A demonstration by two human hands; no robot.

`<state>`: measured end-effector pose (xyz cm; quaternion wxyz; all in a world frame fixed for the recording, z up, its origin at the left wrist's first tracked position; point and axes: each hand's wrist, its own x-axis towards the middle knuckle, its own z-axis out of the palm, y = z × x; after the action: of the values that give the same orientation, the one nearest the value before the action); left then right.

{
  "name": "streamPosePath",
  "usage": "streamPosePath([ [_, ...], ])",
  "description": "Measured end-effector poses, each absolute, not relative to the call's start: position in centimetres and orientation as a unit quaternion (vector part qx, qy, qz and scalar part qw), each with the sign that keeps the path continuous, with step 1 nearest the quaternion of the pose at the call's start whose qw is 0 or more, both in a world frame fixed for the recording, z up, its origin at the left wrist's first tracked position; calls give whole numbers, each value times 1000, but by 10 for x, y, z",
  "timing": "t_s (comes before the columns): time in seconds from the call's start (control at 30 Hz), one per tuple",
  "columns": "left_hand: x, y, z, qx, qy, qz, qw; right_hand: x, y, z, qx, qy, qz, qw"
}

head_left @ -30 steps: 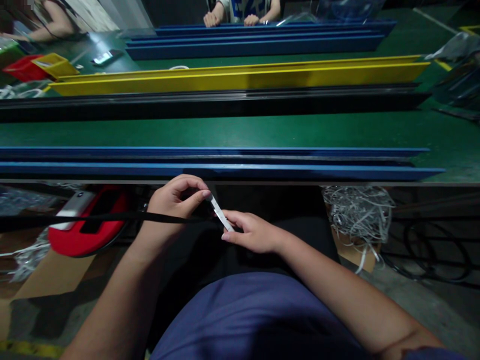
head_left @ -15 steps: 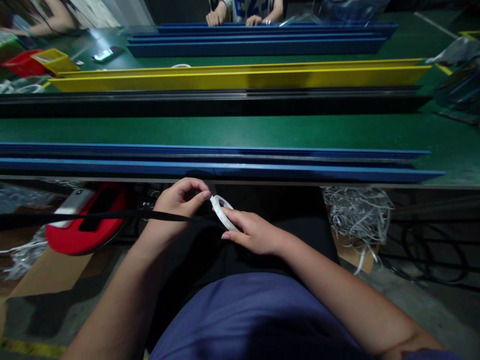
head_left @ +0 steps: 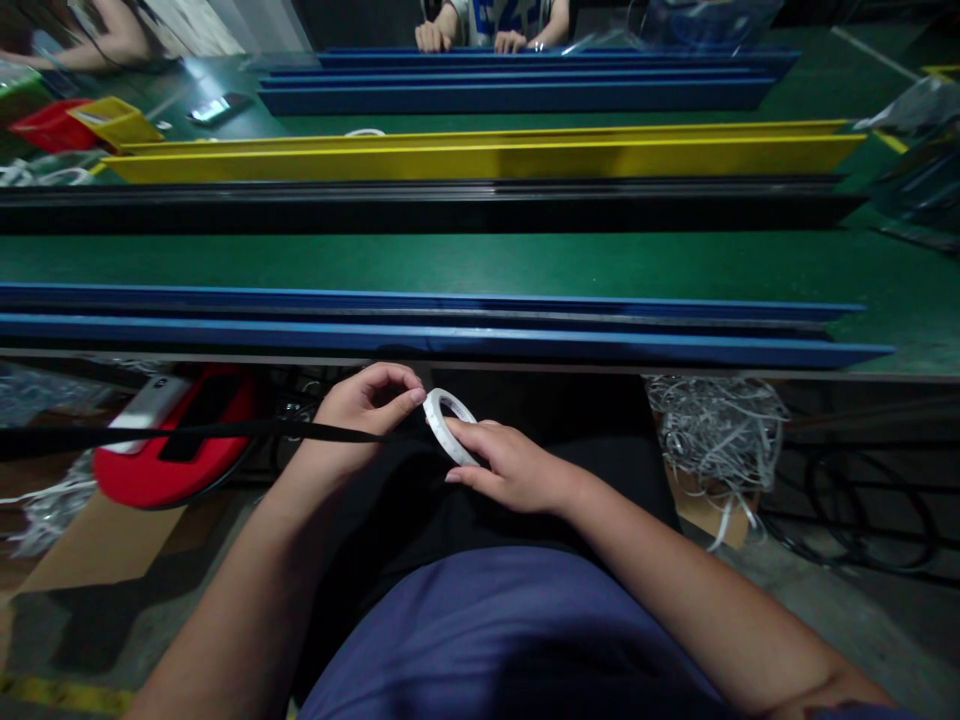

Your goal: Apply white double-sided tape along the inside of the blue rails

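Observation:
A roll of white tape (head_left: 442, 432) is held over my lap, just below the table's front edge. My right hand (head_left: 510, 465) grips it from the right, thumb and fingers closed around its lower part. At the roll's upper left edge, my left hand (head_left: 371, 410) pinches with thumb and forefinger where the tape's end lies. The fingertips hide that end. Beyond both hands, blue long profiles (head_left: 480, 338) lie along the table edge.
On the green table (head_left: 525, 262) lie long black profiles (head_left: 420, 213), yellow profiles (head_left: 480, 163) and more blue profiles (head_left: 517, 96). A co-worker's hands (head_left: 472, 40) rest at the far side. Below are a red stool seat (head_left: 135, 475), a black strap (head_left: 187, 432) and tangled white strips (head_left: 716, 435).
The roll has turned slightly, showing more of its opening. My left fingertips have come closer to its edge, and the short white piece between them and the roll no longer shows.

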<state>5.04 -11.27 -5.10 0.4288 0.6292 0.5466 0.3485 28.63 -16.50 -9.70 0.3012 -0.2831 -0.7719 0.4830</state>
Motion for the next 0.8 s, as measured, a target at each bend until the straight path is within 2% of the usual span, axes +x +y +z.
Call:
streamPosePath([
  [0.17,48,-112,-52,624,544,351,437,286,-163,-94,-271,-807,442,282],
  [0.37,46,-114,-53,520,524,400,543,285,-169,-81,-250,-858,389,222],
  [0.5,32,-115,-44,523,511,368,575,285,-180,-64,-206,-893,336,218],
  [0.6,9,-107,-34,577,550,374,473,294,-186,-43,-210,-894,310,248],
  [0.7,-21,-91,-24,621,618,409,254,321,-193,-19,-252,-872,279,315],
  [0.8,-46,-69,-18,677,625,383,65,365,-201,0,-335,-829,220,391],
])
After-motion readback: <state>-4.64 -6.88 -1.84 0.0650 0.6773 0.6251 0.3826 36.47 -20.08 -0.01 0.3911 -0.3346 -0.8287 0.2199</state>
